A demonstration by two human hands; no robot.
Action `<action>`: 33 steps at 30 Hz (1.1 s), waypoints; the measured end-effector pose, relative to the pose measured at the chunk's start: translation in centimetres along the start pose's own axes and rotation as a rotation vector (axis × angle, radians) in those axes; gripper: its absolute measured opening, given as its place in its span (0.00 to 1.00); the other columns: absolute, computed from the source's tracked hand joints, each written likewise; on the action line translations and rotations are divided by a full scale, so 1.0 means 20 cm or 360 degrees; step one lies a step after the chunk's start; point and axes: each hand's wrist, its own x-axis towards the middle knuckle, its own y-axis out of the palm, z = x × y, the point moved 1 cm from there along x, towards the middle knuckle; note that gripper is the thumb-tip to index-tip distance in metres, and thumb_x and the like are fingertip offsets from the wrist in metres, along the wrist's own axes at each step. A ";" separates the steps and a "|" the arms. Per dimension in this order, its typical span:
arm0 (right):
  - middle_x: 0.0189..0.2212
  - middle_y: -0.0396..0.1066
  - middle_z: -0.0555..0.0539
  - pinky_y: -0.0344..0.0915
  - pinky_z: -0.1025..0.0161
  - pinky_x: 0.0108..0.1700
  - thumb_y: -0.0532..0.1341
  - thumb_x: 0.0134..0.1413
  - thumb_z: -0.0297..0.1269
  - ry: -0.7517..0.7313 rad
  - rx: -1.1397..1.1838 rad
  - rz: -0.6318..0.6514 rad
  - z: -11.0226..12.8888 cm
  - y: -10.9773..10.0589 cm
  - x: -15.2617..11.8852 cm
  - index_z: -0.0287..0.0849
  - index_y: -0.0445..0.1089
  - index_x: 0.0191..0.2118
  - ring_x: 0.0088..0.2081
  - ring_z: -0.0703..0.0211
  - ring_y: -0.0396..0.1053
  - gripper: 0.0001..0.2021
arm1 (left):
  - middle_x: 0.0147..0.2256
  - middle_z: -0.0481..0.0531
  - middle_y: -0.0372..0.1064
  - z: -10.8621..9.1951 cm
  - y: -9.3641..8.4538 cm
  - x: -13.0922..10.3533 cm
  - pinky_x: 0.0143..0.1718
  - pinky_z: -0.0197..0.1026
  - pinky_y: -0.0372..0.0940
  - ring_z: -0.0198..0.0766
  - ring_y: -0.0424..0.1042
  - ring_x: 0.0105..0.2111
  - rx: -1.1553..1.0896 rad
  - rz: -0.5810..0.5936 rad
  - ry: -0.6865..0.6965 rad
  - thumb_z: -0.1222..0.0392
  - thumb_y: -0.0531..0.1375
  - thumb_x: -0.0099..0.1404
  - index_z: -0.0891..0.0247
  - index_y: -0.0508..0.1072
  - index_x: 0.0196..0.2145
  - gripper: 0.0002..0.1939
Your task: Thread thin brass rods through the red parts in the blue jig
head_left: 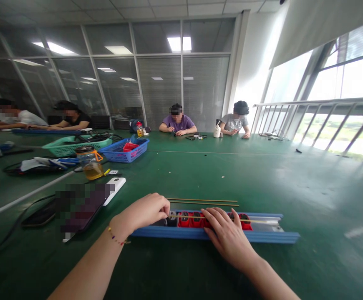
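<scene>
A long blue rail (263, 237) lies across the table before me, with several red blocks (195, 219) and a black block (171, 220) in its channel. Along the top of the blocks runs a thin brass-coloured rod (256, 221). My left hand (148, 212) pinches the rod's left end above the black block. Over the red blocks rests my right hand (227, 233), its fingers spread across the rod and hiding some blocks. Two more thin rods (206, 201) lie on the table just behind the rail.
Left of my hands are a tablet (86, 206), a white power bank (115, 189) and a jar (92, 166) of yellow liquid. Blue (125, 155) and green (75, 146) baskets stand behind. Several people sit at the far side.
</scene>
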 end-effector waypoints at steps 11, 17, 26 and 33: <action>0.49 0.64 0.47 0.42 0.45 0.53 0.47 0.58 0.39 0.0229 -0.0021 -0.0258 -0.05 -0.08 0.01 0.51 0.53 0.55 0.50 0.54 0.59 0.19 | 0.31 0.49 0.67 -0.12 -0.16 -0.06 0.34 0.37 0.55 0.36 0.65 0.32 0.0092 -0.0416 -0.0093 0.57 0.50 0.59 0.59 0.70 0.27 0.10; 0.38 0.71 0.51 0.42 0.54 0.53 0.47 0.59 0.37 0.0254 0.0000 -0.0390 -0.18 -0.13 0.01 0.51 0.65 0.45 0.41 0.61 0.66 0.13 | 0.35 0.49 0.67 -0.09 -0.20 -0.06 0.40 0.38 0.55 0.39 0.64 0.36 0.0073 -0.0686 -0.0137 0.54 0.50 0.60 0.58 0.70 0.31 0.11; 0.33 0.72 0.50 0.54 0.62 0.39 0.52 0.55 0.38 0.0070 -0.0118 0.0202 -0.46 -0.17 0.18 0.52 0.72 0.35 0.37 0.59 0.67 0.11 | 0.31 0.48 0.68 0.15 -0.02 0.19 0.32 0.35 0.57 0.36 0.67 0.31 0.0039 -0.0366 -0.0120 0.57 0.55 0.55 0.59 0.72 0.26 0.07; 0.28 0.74 0.52 0.57 0.65 0.35 0.56 0.46 0.35 -0.0082 -0.0184 0.0695 -0.50 -0.04 0.35 0.48 0.72 0.30 0.32 0.59 0.69 0.07 | 0.27 0.48 0.71 0.28 0.13 0.34 0.26 0.34 0.57 0.35 0.69 0.27 0.0044 -0.0046 -0.0134 0.60 0.57 0.51 0.58 0.73 0.25 0.05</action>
